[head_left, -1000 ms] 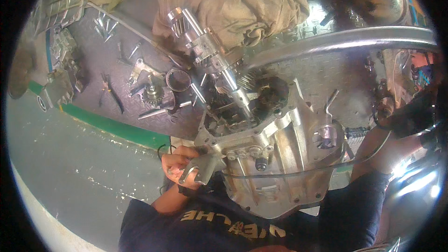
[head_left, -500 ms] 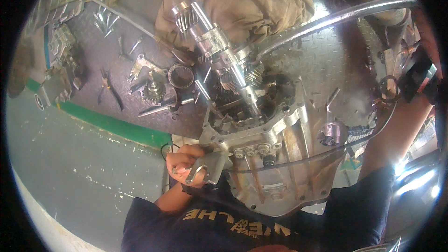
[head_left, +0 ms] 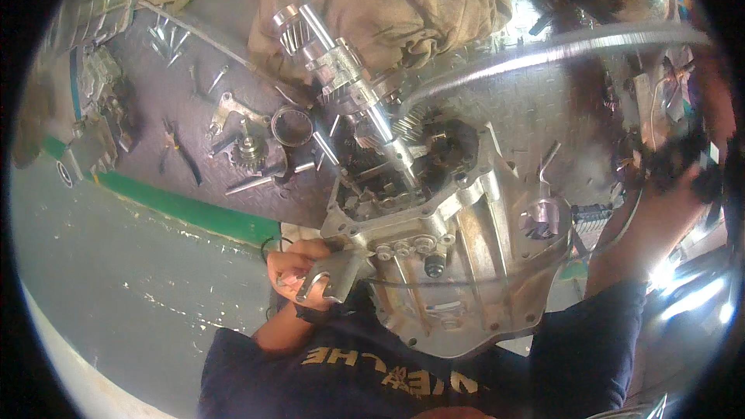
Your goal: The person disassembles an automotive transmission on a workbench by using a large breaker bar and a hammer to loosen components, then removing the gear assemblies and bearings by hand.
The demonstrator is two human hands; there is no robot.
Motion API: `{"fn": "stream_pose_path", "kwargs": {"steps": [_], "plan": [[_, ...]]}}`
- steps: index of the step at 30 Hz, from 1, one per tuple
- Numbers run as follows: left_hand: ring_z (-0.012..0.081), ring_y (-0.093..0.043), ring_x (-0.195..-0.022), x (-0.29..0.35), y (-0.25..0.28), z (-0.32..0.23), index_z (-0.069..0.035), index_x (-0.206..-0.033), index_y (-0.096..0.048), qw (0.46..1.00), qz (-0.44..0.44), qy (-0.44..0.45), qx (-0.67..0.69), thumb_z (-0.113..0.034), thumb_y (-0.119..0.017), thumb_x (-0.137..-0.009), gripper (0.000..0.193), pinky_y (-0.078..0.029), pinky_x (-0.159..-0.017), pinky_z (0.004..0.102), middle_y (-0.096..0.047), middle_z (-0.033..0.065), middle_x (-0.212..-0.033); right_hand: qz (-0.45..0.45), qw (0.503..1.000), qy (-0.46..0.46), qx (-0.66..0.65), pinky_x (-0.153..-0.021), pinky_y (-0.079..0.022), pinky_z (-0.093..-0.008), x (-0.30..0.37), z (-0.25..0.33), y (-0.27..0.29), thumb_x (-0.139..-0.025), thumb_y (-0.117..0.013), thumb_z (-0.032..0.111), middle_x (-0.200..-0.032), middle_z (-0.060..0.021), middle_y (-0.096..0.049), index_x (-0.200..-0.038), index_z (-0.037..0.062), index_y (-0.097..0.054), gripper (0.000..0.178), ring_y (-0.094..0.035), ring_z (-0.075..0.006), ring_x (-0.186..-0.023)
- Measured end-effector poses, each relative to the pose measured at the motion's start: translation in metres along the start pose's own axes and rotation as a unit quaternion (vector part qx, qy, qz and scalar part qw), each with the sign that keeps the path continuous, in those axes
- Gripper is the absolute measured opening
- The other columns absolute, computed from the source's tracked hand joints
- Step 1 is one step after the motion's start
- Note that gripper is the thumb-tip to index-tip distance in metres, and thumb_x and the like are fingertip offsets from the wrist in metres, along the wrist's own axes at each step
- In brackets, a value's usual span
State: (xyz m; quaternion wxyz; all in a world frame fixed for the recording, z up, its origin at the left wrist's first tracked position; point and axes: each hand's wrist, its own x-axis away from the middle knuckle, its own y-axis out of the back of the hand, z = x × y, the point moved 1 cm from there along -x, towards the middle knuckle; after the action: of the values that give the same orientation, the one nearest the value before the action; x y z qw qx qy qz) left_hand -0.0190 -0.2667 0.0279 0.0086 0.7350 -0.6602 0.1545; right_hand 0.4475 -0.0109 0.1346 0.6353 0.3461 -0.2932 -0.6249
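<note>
From my remote station, my left hand (head_left: 295, 266) has its fingers curled tight around one metal bracket (head_left: 341, 275), lying at four o'clock within its grip; one geared shaft (head_left: 341, 81) leans at one o'clock; one housing (head_left: 475, 256) sits at three; one blurred bar (head_left: 566, 48) at two; my right hand (head_left: 715, 99) is dim, its grip I cannot tell.

– What lies on the patterned metal plate (head_left: 143, 105)?
– Pliers (head_left: 171, 140) with dark handles, a bright metal ring (head_left: 293, 142) just beside a small toothed gear (head_left: 247, 157), and several slim bolts (head_left: 174, 40) farther off
– And around those?
– A big crumpled brown cloth (head_left: 411, 8) at the top, and at the left a green strip (head_left: 178, 207) along a grey painted surface (head_left: 116, 264) with pale flecks
</note>
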Motion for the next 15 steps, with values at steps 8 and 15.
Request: {"fn": "stream_pose_path", "kwargs": {"steps": [8, 15], "plan": [[0.0204, -0.063, -0.07, -0.008, -0.02, -0.005, -0.008, -0.095, -0.044, 0.996, -0.037, 0.014, -0.075, -0.017, -0.081, -0.086, 0.039, -0.055, -0.063, 0.0353, -0.065, 0.0188, -0.082, -0.173, 0.946, -0.009, -0.275, -0.064, -0.039, -0.0214, 0.106, 0.052, 0.031, -0.094, -0.06, 0.028, -0.065, 0.0001, -0.045, -0.072, 0.0125, -0.043, 0.032, -0.043, -0.0139, -0.056], [0.0186, -0.061, -0.071, -0.004, -0.027, -0.015, -0.002, -0.094, -0.055, 0.976, -0.138, 0.005, -0.168, -0.037, -0.051, -0.102, 0.036, -0.05, -0.067, 0.032, -0.065, 0.0085, -0.079, -0.213, 0.904, -0.025, -0.369, -0.064, -0.038, -0.0208, 0.14, 0.079, 0.033, -0.095, -0.059, 0.028, -0.064, 0.0009, -0.043, -0.07, 0.0138, -0.041, 0.034, -0.042, -0.0136, -0.056]]}}
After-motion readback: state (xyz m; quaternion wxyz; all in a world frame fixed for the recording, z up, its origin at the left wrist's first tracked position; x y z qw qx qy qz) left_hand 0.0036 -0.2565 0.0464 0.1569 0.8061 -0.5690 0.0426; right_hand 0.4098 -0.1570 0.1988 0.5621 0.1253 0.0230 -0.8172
